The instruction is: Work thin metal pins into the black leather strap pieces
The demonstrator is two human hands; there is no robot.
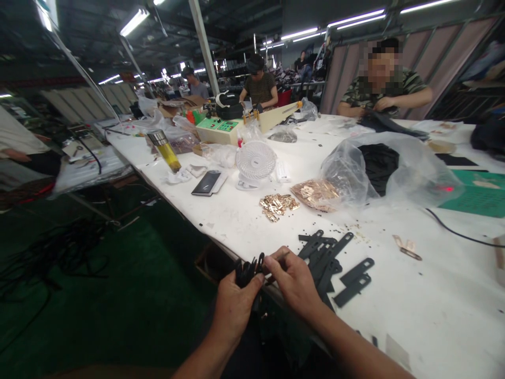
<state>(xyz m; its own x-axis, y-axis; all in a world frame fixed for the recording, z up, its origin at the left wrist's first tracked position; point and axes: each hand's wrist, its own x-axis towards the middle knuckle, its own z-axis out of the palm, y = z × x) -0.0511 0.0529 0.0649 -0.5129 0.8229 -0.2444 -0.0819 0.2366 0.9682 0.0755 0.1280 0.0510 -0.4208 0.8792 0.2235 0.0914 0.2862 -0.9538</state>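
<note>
Towards the far left side of the white bench (453,295), a drinking bottle with a yellow lower part (164,151) leans slightly, and a dark-screened smartphone (206,183) lies nearer. Next along, just off the bench's near edge, the left hand (235,301) is wrapped around a bundle of black strap pieces (245,272), slotted ends upward and lower parts hidden by the fingers. A small white fan (255,160) stands farther back. Against the bundle's right side, the right hand (295,279) has thumb and fingers pinched together at a strap end (whether they also grip a small fitting, one cannot tell). Beyond the hands lies a loose heap of gold-coloured metal fittings (278,204), with a clear bag of similar pieces (315,193) beside it.

Just right of the right hand, which is clearly the nearer one, a pile of flat black straps (324,258) fans across the bench. Most have their long axis slanting away and to the right, slotted ends farthest from the person. Two more straps (355,281) lie apart, roughly parallel. Farther right rests a copper-toned metal clip (407,248).
</note>
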